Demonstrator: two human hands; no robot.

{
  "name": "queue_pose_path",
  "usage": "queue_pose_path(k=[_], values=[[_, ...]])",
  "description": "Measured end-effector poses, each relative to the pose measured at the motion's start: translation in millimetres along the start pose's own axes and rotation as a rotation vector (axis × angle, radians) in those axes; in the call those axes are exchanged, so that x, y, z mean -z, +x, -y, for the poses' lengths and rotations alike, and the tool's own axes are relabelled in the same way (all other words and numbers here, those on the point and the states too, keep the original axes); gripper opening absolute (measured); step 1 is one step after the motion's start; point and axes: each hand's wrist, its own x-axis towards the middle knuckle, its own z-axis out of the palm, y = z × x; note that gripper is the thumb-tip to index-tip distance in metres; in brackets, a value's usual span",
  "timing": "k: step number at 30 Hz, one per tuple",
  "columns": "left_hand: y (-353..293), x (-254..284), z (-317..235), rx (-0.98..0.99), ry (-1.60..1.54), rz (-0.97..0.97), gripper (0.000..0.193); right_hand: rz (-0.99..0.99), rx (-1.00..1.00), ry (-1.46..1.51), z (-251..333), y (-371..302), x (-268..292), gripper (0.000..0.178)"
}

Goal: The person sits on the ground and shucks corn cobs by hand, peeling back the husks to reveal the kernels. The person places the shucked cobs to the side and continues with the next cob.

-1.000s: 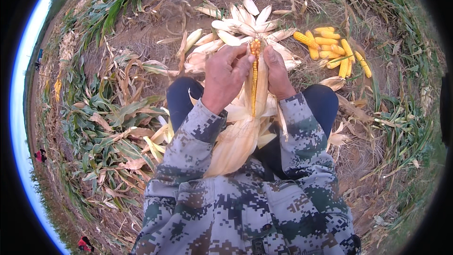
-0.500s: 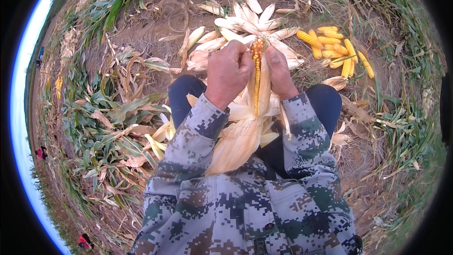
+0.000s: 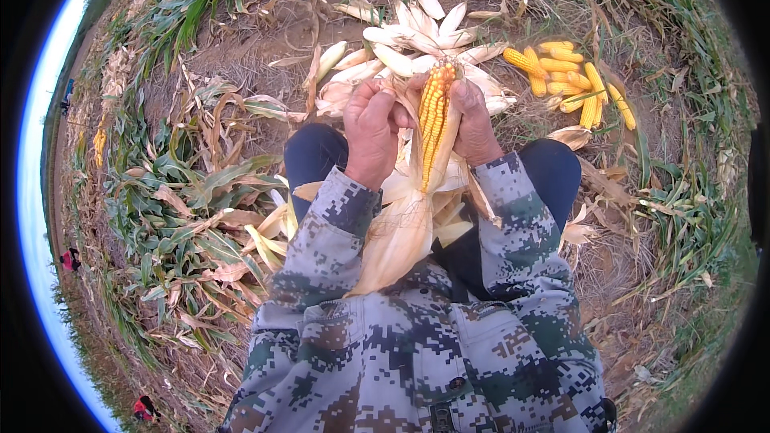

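Note:
Between my hands a partly husked ear of corn (image 3: 435, 116) stands with its tip pointing away from me, its yellow-orange kernels showing down the front. My right hand (image 3: 475, 122) is closed round its right side, over the pale husk still on it, with the thumb near the tip. On the left, my left hand (image 3: 373, 128) has its fingers curled in a pinch on the corn husk beside the ear; part of that grip is hidden. Loose peeled husk (image 3: 395, 236) hangs from the lower end over my lap.
Beyond my hands lies a heap of pale unhusked ears and husks (image 3: 425, 40). At the far right is a pile of bare yellow corn ears (image 3: 565, 84). Green and dry corn stalks (image 3: 192, 208) cover the ground on the left, more (image 3: 690, 136) on the right.
My left hand has moved left and toward me, away from the tip, drawing husk aside. A wider strip of kernels now shows. My right hand has stayed on the ear.

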Motion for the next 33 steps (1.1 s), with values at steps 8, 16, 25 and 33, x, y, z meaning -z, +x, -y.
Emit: queue_pose_path(k=[8, 16, 25, 33], values=[[-4, -9, -12, 0.136, -0.127, 0.149, 0.018, 0.028, 0.093, 0.358, -4, 6, -3, 0.073], [-30, 28, -23, 0.301, 0.106, 0.193, 0.012, -0.289, 0.207, 0.453, 39, 11, 35, 0.077], [-98, 124, -38, 0.614, 0.411, 0.173, 0.009, -0.300, 0.163, 0.386, 37, 13, 38, 0.064], [-58, 74, -87, -0.139, 0.734, -0.139, 0.022, -0.147, 0.101, 0.189, 24, 11, 21, 0.069]])
